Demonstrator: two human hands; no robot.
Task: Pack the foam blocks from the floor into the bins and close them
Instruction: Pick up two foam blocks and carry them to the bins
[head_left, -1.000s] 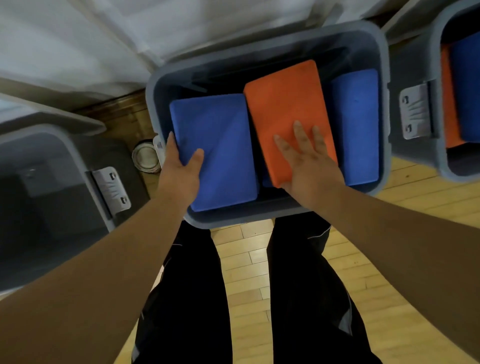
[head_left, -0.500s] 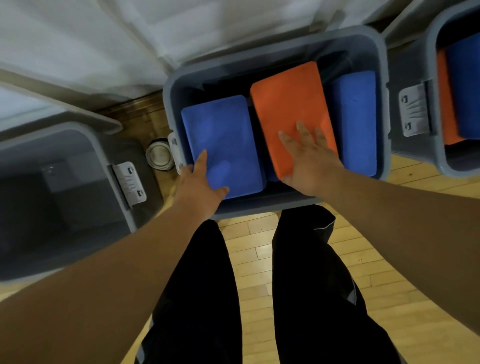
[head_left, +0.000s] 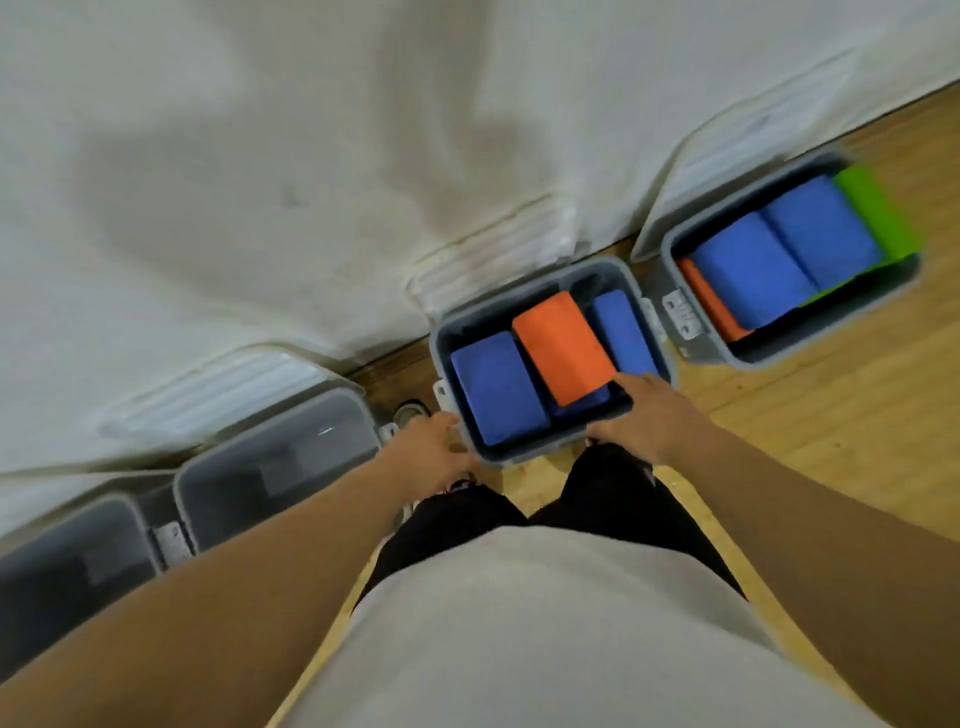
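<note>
Hands are off the blocks now: the left hand (head_left: 426, 447) sits at the near left corner of the middle bin (head_left: 519, 458), too blurred to tell whether it grips the rim or just touches it, while the right hand (head_left: 644, 415) lies over the near right rim with fingers stretched out, tips beside the orange block (head_left: 563, 348). Half a second ago both palms were pressing flat on the foam, left on the big blue block (head_left: 496, 395), right on the orange one. They have slid back to the edge, and the view has lifted well away, so more of the row shows. The blocks stay put, orange tilted across the middle and a second blue block (head_left: 621, 332) along the right wall. That reads as this bin packed down and ready for its white lid (head_left: 488, 280), which leans on the wall behind it. The bin on the right (head_left: 789, 358) is full too and open; the grey bins on the left (head_left: 270, 457) look empty.
</note>
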